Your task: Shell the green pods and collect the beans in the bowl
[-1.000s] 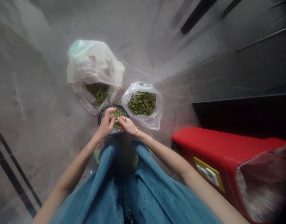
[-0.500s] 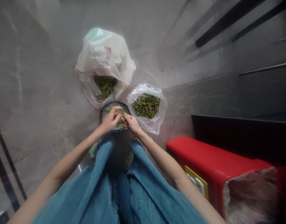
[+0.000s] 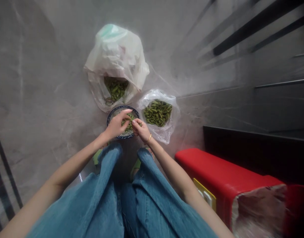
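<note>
Both hands, left (image 3: 116, 126) and right (image 3: 141, 130), pinch one green pod (image 3: 129, 123) between their fingers, right above the bowl (image 3: 111, 114).

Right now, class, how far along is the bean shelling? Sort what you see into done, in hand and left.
Done: the bowl already holds a layer of green beans. In hand: the left hand and right hand meet over the bowl, fingertips pinching a small green pod. Left: the clear bag looks full of pods, and the white bag holds more greens; shelled or not, I cannot tell.
</note>
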`<state>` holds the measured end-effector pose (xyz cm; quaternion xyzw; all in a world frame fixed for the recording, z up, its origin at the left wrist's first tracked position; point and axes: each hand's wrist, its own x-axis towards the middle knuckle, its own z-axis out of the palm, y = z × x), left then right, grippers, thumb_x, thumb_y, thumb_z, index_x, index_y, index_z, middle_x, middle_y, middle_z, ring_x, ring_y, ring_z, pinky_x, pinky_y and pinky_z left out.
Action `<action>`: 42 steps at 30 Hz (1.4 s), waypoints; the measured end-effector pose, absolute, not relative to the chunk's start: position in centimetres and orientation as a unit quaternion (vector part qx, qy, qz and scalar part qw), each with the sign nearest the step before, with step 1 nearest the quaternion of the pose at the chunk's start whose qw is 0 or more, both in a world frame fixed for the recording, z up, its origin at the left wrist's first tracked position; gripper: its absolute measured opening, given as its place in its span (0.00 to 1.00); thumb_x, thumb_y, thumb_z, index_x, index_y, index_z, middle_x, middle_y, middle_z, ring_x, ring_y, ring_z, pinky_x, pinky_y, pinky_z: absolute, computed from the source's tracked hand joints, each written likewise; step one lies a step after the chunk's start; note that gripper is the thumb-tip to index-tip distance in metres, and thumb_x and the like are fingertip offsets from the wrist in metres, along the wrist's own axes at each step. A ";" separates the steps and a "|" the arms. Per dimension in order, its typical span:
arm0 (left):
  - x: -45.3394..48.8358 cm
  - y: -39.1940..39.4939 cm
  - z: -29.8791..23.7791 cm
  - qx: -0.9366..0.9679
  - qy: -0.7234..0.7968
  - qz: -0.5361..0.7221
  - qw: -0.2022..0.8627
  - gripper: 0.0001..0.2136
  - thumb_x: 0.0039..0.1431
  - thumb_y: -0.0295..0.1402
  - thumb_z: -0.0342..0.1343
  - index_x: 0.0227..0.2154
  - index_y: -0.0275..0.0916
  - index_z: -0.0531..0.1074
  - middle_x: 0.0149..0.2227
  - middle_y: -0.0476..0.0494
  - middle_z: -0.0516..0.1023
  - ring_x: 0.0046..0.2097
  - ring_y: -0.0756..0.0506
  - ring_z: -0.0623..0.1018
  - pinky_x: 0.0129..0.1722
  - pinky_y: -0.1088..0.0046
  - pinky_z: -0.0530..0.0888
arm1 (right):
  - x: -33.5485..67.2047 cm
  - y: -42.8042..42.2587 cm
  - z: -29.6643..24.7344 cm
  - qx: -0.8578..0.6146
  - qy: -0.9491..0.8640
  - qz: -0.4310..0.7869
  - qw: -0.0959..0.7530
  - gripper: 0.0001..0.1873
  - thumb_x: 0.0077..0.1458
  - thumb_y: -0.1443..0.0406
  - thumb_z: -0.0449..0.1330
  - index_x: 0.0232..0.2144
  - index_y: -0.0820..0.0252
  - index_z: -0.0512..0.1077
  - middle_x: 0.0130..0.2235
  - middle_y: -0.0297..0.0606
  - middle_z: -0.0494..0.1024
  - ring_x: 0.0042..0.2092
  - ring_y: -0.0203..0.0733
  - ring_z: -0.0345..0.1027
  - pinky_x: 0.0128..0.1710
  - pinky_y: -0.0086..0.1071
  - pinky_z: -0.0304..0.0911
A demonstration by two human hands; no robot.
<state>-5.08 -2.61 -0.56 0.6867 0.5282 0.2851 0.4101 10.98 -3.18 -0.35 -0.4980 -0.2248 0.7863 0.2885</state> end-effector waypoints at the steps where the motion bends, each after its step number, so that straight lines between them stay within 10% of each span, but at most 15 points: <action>1: -5.1 -2.6 -0.6 0.698 0.529 0.284 0.391 0.21 0.58 0.26 0.50 0.55 0.37 0.62 0.39 0.44 0.79 0.42 0.48 0.78 0.46 0.72 0.73 | 11.0 -3.1 -0.3 -0.498 -0.206 0.793 0.283 0.28 0.37 0.45 0.67 0.25 0.57 0.60 0.16 0.19 0.54 0.16 0.24 0.40 0.15 0.23 0.37; 9: -4.6 -3.0 -0.8 0.832 0.437 0.241 0.243 0.16 0.64 0.27 0.45 0.52 0.38 0.69 0.33 0.43 0.78 0.40 0.47 0.78 0.40 0.74 0.75 | 10.8 -2.8 -0.1 -0.553 -0.114 0.798 0.209 0.26 0.49 0.46 0.60 0.20 0.59 0.57 0.14 0.21 0.52 0.15 0.24 0.38 0.14 0.23 0.33; 14: -4.6 -3.5 -0.2 0.734 0.500 0.309 0.340 0.18 0.64 0.31 0.48 0.56 0.37 0.66 0.44 0.41 0.80 0.45 0.48 0.79 0.47 0.73 0.75 | 11.3 -1.8 1.0 -0.463 -0.064 0.868 0.165 0.25 0.59 0.51 0.54 0.18 0.58 0.52 0.14 0.21 0.47 0.16 0.25 0.33 0.14 0.22 0.32; 29: -5.0 -2.0 -0.5 0.444 0.436 0.348 0.701 0.30 0.55 0.37 0.59 0.59 0.31 0.60 0.32 0.42 0.81 0.35 0.48 0.80 0.34 0.76 0.75 | 12.3 -2.4 2.2 -0.401 -0.112 0.899 0.136 0.27 0.63 0.51 0.47 0.18 0.57 0.47 0.16 0.23 0.44 0.17 0.28 0.31 0.16 0.24 0.35; 35: -5.5 -1.7 -1.5 0.528 0.476 0.327 0.623 0.25 0.57 0.36 0.57 0.56 0.33 0.65 0.40 0.40 0.81 0.40 0.46 0.81 0.40 0.73 0.76 | 12.3 -2.8 0.0 -0.510 -0.422 0.731 0.163 0.26 0.54 0.44 0.52 0.20 0.57 0.56 0.19 0.26 0.52 0.21 0.30 0.44 0.21 0.27 0.44; 42: -5.7 -1.5 -2.1 0.623 0.504 0.276 0.531 0.21 0.57 0.29 0.53 0.55 0.37 0.68 0.46 0.40 0.80 0.44 0.44 0.81 0.42 0.72 0.76 | 13.0 -2.5 -1.1 -0.541 -0.706 0.447 0.092 0.16 0.62 0.59 0.46 0.23 0.56 0.58 0.26 0.35 0.63 0.29 0.38 0.56 0.33 0.31 0.51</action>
